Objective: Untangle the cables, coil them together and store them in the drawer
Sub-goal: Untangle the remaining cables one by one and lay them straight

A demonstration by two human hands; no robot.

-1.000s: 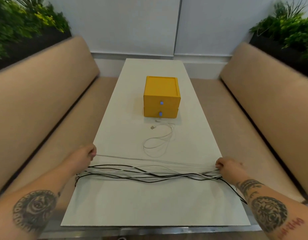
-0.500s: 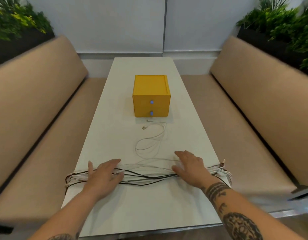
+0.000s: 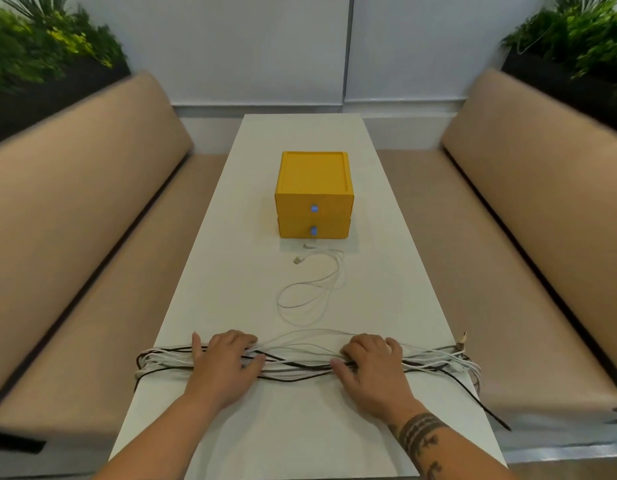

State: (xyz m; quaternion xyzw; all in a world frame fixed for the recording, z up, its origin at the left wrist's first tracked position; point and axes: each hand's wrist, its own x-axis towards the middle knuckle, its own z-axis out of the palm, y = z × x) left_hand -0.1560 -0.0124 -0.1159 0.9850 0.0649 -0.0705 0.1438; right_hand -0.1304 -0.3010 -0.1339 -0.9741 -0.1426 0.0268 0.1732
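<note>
A long bundle of black and white cables (image 3: 300, 366) lies stretched across the near part of the white table (image 3: 300, 431), its looped ends reaching both table edges. My left hand (image 3: 224, 367) lies on the bundle left of centre, fingers curled over the strands and thumb under them. Right of centre, my right hand (image 3: 373, 370) grips the bundle the same way. A separate thin white cable (image 3: 312, 294) lies loosely looped farther back. Behind it stands a yellow two-drawer box (image 3: 314, 199) with blue pulls, both drawers closed.
Tan cushioned benches (image 3: 92, 258) run along both sides of the table. A black cable end (image 3: 487, 408) trails off the table's right edge onto the right bench. Planters with green foliage (image 3: 40, 53) sit behind the backrests.
My hands left the bundle's outer ends and came inward onto its middle. Their fingers, flat half a second ago, now curl round the strands. The bundle has gone slack.
</note>
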